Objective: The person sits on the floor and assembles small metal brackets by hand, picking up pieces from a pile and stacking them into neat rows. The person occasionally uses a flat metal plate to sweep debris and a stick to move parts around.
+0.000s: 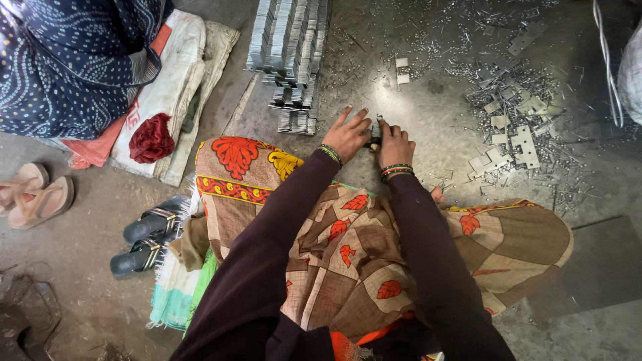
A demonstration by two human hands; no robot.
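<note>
Gritty grey floor (414, 100) with stacked metal plates (289, 40), scattered metal brackets (515, 144), black sandals (148, 241), and folded sacks (175, 80).

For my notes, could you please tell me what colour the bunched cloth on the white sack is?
Dark red cloth; head view.

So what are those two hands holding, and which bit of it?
The left hand and right hand meet on a small dark metal piece pinched between the fingertips; which part they grip cannot be told.

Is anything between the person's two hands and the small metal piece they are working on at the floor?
Nothing visible: left hand and right hand both touch the small metal piece.
</note>
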